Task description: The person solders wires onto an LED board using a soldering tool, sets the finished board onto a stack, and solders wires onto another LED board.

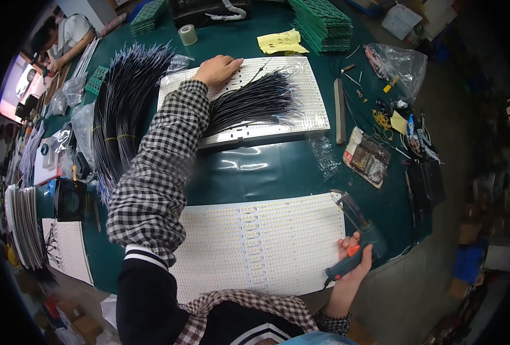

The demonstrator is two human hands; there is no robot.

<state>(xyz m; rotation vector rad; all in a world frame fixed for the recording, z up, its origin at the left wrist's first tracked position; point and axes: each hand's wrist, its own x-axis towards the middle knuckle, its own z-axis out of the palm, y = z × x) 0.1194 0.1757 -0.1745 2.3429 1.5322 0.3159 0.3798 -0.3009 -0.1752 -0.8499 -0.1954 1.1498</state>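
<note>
In my right hand is a soldering gun with a dark green body, an orange trigger and a long thin tip pointing away from me. Its tip hovers by the right corner of a white LED panel with rows of small yellow dots, which lies close in front of me. My left arm, in a checked sleeve, stretches across the table. The left hand rests with fingers extended on the far edge of a second white panel. Beside it on that panel lies a bundle of black wires with stripped ends; some are hidden by the arm.
A larger black wire bundle lies left of my arm. Stacked green plastic pieces, a tape roll and yellow paper sit at the back. A stained solder tray lies at right. Another person works at far left.
</note>
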